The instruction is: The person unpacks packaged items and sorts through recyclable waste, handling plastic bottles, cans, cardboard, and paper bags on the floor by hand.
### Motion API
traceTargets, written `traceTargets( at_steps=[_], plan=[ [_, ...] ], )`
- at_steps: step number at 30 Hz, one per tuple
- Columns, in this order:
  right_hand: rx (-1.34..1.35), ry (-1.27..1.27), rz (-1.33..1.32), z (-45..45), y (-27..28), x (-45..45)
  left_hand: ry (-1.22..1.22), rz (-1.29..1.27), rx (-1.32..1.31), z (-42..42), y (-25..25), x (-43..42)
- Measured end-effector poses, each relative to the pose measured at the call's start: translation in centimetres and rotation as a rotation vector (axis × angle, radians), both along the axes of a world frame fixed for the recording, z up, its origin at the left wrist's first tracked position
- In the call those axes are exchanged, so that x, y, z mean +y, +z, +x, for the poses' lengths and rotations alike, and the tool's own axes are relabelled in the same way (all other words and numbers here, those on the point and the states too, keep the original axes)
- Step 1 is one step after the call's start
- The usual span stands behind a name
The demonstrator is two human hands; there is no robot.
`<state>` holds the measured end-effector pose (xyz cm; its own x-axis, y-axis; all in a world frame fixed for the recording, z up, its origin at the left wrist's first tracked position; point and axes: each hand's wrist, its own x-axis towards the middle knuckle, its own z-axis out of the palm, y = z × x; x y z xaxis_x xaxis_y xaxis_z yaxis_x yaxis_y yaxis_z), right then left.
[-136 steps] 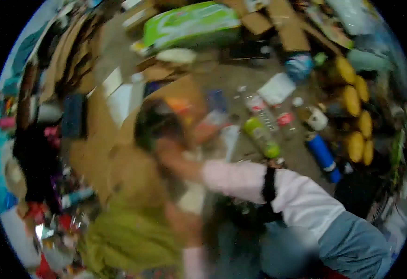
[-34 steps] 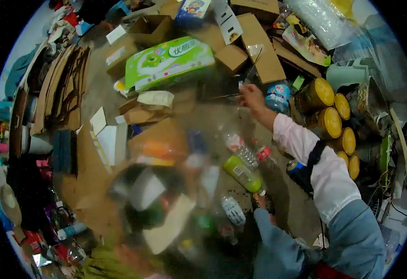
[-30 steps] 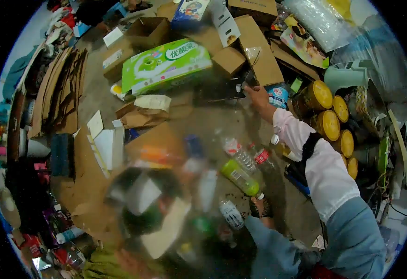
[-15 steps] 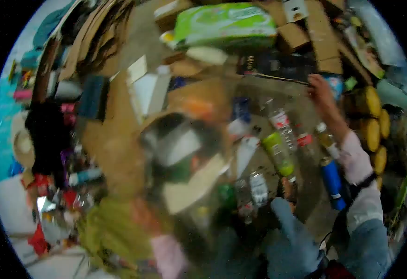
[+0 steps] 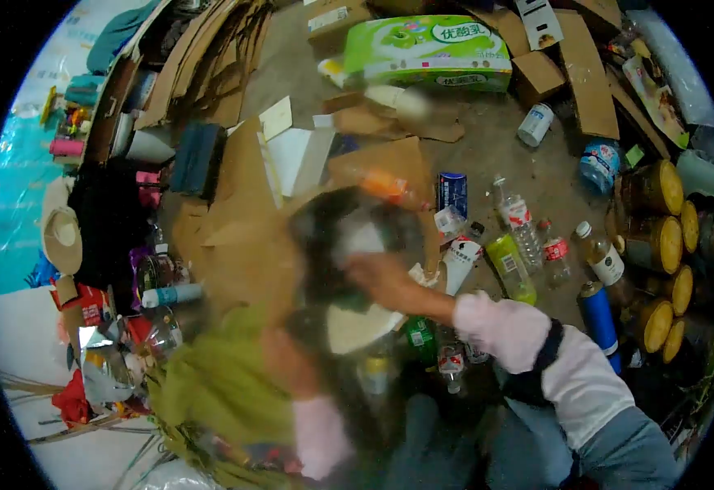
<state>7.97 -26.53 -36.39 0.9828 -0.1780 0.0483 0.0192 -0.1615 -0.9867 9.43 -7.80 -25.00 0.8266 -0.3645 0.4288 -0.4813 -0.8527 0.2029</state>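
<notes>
My right hand (image 5: 383, 278) is over a dark, round-looking bag or container (image 5: 316, 233), both smeared by motion. Its fingers are too blurred to show whether they hold anything. Inside the dark shape something pale (image 5: 362, 237) shows behind the hand. A cream flat piece (image 5: 361, 329) lies at the near side of it. My left hand (image 5: 290, 359) is blurred beside the near left edge of the dark shape, against an olive-green cloth or sack (image 5: 218, 367); its fingers cannot be made out. An orange bottle (image 5: 385, 186) lies on cardboard (image 5: 410, 155) just beyond.
Several bottles lie to the right, among them a green-labelled bottle (image 5: 510, 268) and a blue canister (image 5: 598, 314). A white can (image 5: 536, 125) lies farther back, near a green carton (image 5: 426, 53). Stacked cardboard (image 5: 202, 61) stands back left; yellow-ended cylinders (image 5: 659, 253) line the right.
My right hand has come from the far right, beside a long black box, to the dark shape in the middle. The black box no longer shows there; a white can does. The view has shifted slightly.
</notes>
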Motion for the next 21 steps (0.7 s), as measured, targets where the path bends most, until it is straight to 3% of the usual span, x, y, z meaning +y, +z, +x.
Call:
traceTargets(
  at_steps=[1,3,5,6,8,10,11,14,16,17,18,21],
  plan=[
    [0.047,0.079,-0.119,0.4,0.5,0.8,-0.053,0.002,-0.079,0.3,0.2,-0.2],
    [0.015,0.106,-0.243,0.4,3.0,0.6,0.128,-0.018,-0.041,1.6,-1.9,3.8],
    [-0.105,0.053,-0.075,-1.0,6.9,-2.0,0.306,-0.315,0.154,2.9,0.0,4.9],
    [-0.165,0.032,0.014,-1.7,8.4,-3.4,0.389,-0.6,0.317,3.6,2.7,4.5],
    [-0.049,-0.035,-0.115,-4.0,10.1,-7.1,0.384,-0.553,0.251,7.5,1.5,12.2],
    [0.038,-0.092,0.2,-5.5,9.2,-10.4,0.409,-0.226,0.044,9.2,3.7,15.3],
    [0.026,-0.129,0.138,-6.0,8.1,-12.0,0.434,-0.13,-0.046,9.7,5.0,15.8],
    [0.132,-0.186,0.009,-7.2,4.1,-15.2,0.419,-0.411,-0.087,12.7,9.2,18.2],
    [0.17,-0.094,-0.259,-7.4,3.2,-14.4,0.224,-0.409,-0.112,14.0,9.9,20.5],
    [0.185,-0.045,-0.389,-7.3,2.7,-13.6,0.387,-0.285,-0.065,13.3,10.9,19.0],
    [0.105,0.033,-0.447,-6.8,1.9,-12.2,0.405,-0.218,-0.228,13.7,10.9,18.2],
    [-0.137,0.261,-0.654,-3.9,1.2,-6.9,0.408,-0.278,-0.204,17.6,8.3,22.6]
  ],
)
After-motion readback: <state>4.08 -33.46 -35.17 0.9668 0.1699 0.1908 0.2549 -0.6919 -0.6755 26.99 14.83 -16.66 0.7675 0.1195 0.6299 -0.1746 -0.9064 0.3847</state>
